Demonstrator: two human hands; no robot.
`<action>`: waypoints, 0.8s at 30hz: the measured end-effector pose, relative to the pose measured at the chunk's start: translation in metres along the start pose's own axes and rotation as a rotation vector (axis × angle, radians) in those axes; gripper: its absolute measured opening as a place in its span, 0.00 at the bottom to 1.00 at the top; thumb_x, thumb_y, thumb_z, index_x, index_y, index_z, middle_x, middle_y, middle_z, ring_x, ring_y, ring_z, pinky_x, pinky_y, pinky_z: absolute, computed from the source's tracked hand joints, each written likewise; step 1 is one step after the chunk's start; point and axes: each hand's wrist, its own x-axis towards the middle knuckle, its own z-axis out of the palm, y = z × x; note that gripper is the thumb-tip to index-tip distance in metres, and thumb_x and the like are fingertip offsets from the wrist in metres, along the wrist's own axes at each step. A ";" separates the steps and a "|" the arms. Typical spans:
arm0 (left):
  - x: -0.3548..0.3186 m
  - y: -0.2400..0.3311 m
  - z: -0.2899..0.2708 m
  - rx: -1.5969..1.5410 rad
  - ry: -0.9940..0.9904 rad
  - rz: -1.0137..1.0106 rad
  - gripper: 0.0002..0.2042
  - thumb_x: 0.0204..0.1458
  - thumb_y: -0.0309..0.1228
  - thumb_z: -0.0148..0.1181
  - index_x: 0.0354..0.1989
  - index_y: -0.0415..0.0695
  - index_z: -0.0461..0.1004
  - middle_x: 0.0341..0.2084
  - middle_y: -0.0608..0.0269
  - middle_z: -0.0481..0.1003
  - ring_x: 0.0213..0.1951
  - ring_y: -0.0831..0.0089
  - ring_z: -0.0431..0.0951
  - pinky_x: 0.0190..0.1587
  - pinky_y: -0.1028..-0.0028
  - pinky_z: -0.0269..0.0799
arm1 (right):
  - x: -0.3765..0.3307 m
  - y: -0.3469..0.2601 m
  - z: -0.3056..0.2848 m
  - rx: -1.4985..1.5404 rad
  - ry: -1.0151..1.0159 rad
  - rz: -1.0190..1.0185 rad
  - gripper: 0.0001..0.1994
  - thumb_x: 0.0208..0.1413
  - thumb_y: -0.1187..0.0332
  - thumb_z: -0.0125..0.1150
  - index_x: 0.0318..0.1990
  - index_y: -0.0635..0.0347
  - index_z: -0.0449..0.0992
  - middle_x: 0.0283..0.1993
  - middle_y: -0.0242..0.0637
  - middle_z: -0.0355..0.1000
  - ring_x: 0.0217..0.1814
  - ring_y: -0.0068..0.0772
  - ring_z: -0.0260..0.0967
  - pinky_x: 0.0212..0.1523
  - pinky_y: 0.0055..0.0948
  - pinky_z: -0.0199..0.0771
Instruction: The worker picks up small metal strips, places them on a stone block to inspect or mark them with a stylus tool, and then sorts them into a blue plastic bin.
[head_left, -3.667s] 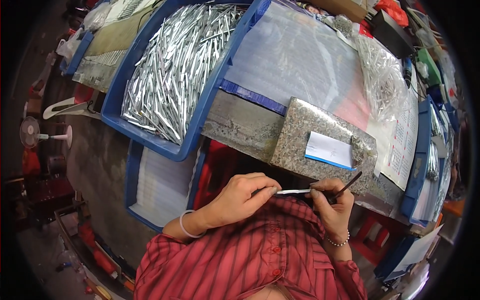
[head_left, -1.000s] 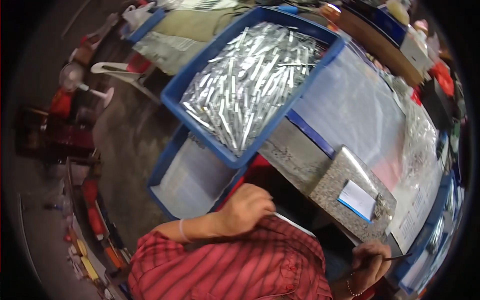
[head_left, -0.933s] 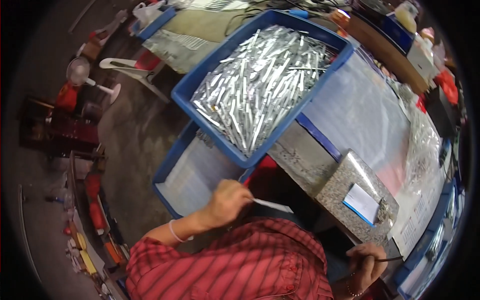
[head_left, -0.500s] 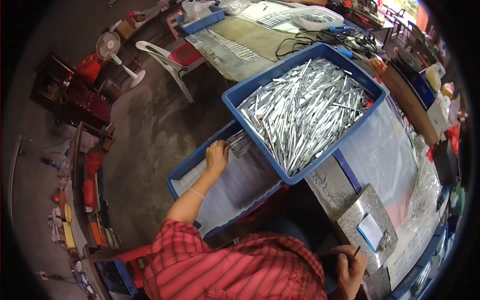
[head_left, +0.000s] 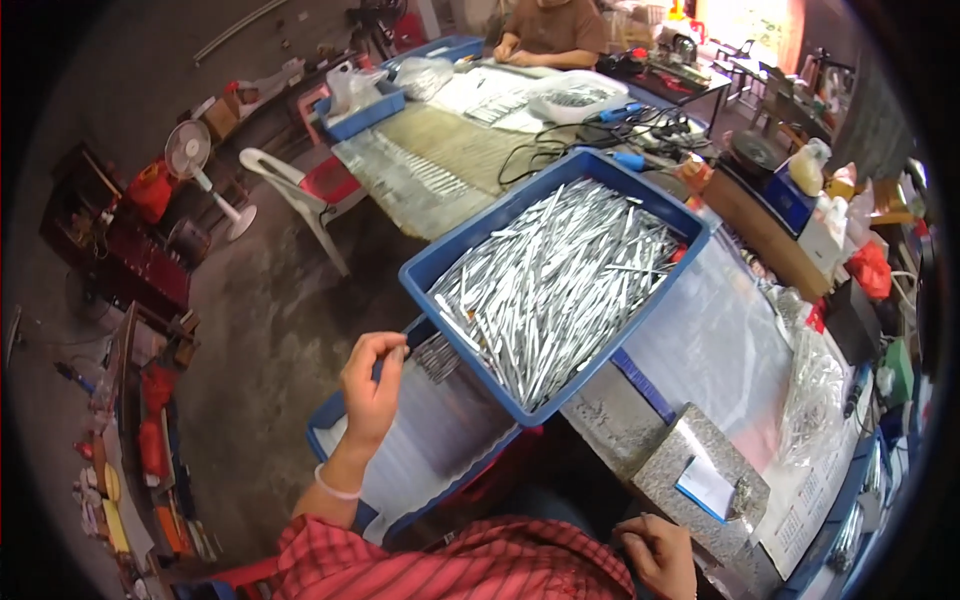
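Hovering: one left hand [head_left: 371, 392] over rim of one lower tray [head_left: 462, 475]

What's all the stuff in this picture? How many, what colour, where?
Rods: uncountable, silvery, in upper tray
Upper tray: one, blue, centre
Lower tray: one, blue, below-left
Stone slab: one, speckled grey, lower right
Pad: one, white and blue, on slab
Fan: one, white, left
Chair: one, white, left of centre
Co-worker: one, brown shirt, far table
Smaller clutter: uncounted, mixed, around the edges
Striped sleeve: red, bottom edge
Left hand: one, bare, by lower tray
Right hand: one, bare, by slab
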 end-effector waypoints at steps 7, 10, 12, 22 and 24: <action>0.007 0.184 0.049 -1.226 -0.665 0.543 0.28 0.62 0.49 0.49 0.46 0.28 0.74 0.45 0.41 0.74 0.46 0.50 0.76 0.56 0.60 0.66 | -0.008 -0.017 -0.006 0.056 -0.097 -0.044 0.07 0.55 0.76 0.55 0.40 0.67 0.75 0.36 0.51 0.73 0.38 0.52 0.73 0.41 0.33 0.71; 0.001 0.238 0.053 -1.515 -0.864 0.376 0.23 0.63 0.45 0.49 0.47 0.33 0.75 0.44 0.39 0.74 0.49 0.50 0.75 0.57 0.54 0.64 | -0.027 0.003 -0.006 0.268 -0.049 0.073 0.08 0.56 0.75 0.54 0.42 0.65 0.75 0.36 0.48 0.74 0.37 0.45 0.74 0.38 0.30 0.71; 0.001 0.258 0.056 -1.780 -1.057 0.193 0.19 0.63 0.42 0.48 0.49 0.39 0.75 0.43 0.37 0.74 0.52 0.49 0.73 0.58 0.48 0.62 | -0.032 0.019 -0.008 0.080 -0.059 -0.080 0.08 0.58 0.75 0.55 0.43 0.64 0.74 0.38 0.50 0.73 0.39 0.53 0.73 0.39 0.33 0.72; 0.019 0.275 0.084 -1.562 -0.830 0.372 0.19 0.65 0.41 0.42 0.33 0.38 0.72 0.33 0.56 0.73 0.33 0.71 0.74 0.35 0.77 0.70 | -0.051 0.016 -0.022 0.094 0.097 0.072 0.07 0.56 0.76 0.54 0.40 0.67 0.76 0.34 0.48 0.75 0.36 0.47 0.74 0.41 0.33 0.71; 0.038 0.290 0.085 -1.546 -0.817 0.355 0.18 0.65 0.40 0.42 0.34 0.37 0.72 0.33 0.55 0.74 0.32 0.71 0.74 0.34 0.78 0.70 | -0.054 0.013 -0.023 0.135 0.001 0.154 0.08 0.55 0.74 0.56 0.40 0.67 0.76 0.35 0.51 0.74 0.38 0.41 0.74 0.41 0.34 0.70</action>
